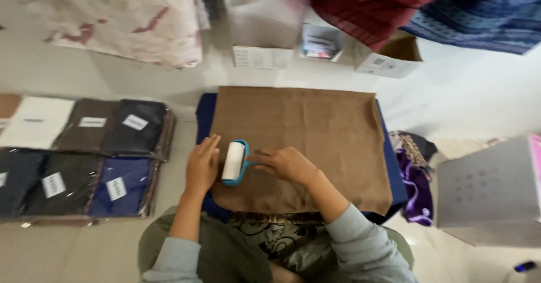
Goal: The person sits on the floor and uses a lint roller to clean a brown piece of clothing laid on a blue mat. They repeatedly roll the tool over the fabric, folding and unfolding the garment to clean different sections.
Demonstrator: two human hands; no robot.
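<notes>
A folded brown cloth lies flat on a dark blue pad in front of me. A lint roller with a white roll and blue frame rests on the cloth's near left part. My right hand grips the roller's handle from the right. My left hand lies flat on the cloth's left edge, fingers together, just beside the roller.
Packaged folded cloths in clear bags lie in rows at left. A purple fabric heap and a grey box sit at right. Small cardboard boxes and a plastic tub stand beyond the cloth.
</notes>
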